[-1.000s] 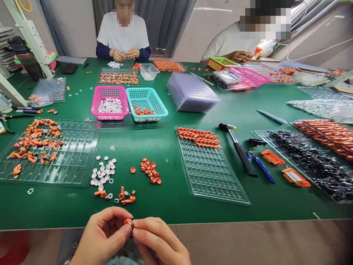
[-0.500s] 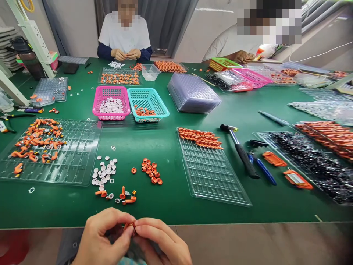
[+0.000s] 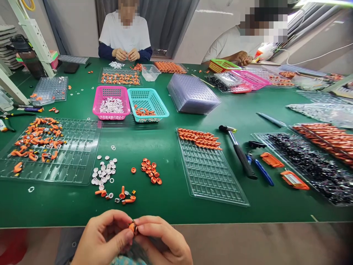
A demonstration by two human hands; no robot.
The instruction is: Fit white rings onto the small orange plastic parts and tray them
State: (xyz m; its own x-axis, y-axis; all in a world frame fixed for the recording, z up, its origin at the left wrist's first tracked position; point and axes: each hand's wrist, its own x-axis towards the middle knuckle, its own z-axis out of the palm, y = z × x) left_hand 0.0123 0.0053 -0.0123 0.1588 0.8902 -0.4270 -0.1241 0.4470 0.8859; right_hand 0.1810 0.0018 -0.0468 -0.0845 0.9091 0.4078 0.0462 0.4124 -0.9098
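Note:
Below the table's front edge, my left hand (image 3: 103, 237) and my right hand (image 3: 164, 239) meet, both pinching one small orange part (image 3: 133, 228). Dark and goldish bits show on it; its far side is hidden by my fingers. Just beyond lie several orange pieces with metal bits (image 3: 129, 200). White discs (image 3: 104, 173) are scattered behind those, with a group of orange caps (image 3: 150, 170) to their right. On the left, a clear tray (image 3: 79, 154) holds orange curved parts (image 3: 38, 140).
A pink basket (image 3: 96, 110) and a turquoise basket (image 3: 162, 110) stand mid-table. To the right are a tray (image 3: 215, 180) with orange parts, a hammer (image 3: 242, 158), blue-handled pliers (image 3: 263, 171) and a tray of black parts (image 3: 309, 165). Two people sit across the table.
The orange part has turned and shows more between my fingertips. My left thumb has shifted slightly down. Across the table, the co-workers' hands have moved a little.

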